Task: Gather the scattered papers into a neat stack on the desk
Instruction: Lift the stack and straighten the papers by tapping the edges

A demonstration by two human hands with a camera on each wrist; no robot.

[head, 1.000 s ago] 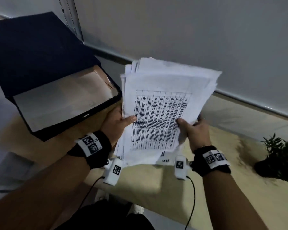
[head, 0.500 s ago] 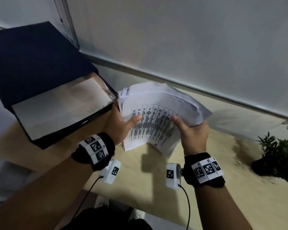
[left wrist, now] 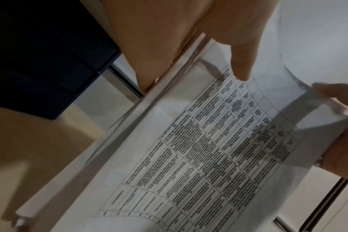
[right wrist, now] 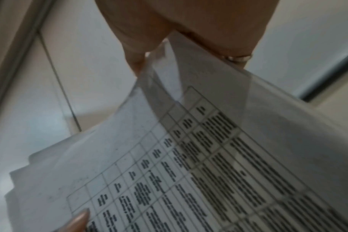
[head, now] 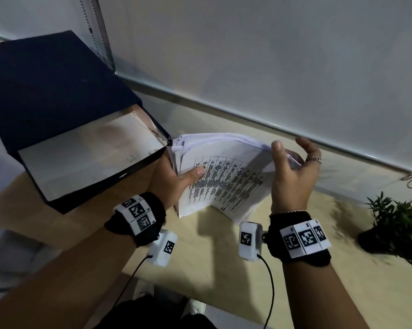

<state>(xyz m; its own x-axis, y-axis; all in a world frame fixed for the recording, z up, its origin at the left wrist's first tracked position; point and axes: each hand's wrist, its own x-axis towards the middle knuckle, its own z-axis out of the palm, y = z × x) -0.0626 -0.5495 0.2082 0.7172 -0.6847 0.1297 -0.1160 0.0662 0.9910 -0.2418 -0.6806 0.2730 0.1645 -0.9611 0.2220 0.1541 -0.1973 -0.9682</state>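
A stack of white papers, its top sheet printed with a table, lies bent and tilted low over the beige desk. My left hand grips the stack's left edge, thumb on the top sheet and fingers beneath. The left wrist view shows that thumb on the printed papers. My right hand is at the stack's right edge with thumb raised and fingers spread and loosely curved. In the right wrist view the edge of the papers sits in the crook between thumb and fingers. Sheet edges are uneven at the far left corner.
A large dark blue box with a pale inner panel lies on the desk just left of the papers. A small potted plant stands at the right. A white blind and its sill run along the back.
The stack came down from upright in front of me to low and nearly flat over the desk. My right hand loosened from a pinch to spread fingers.
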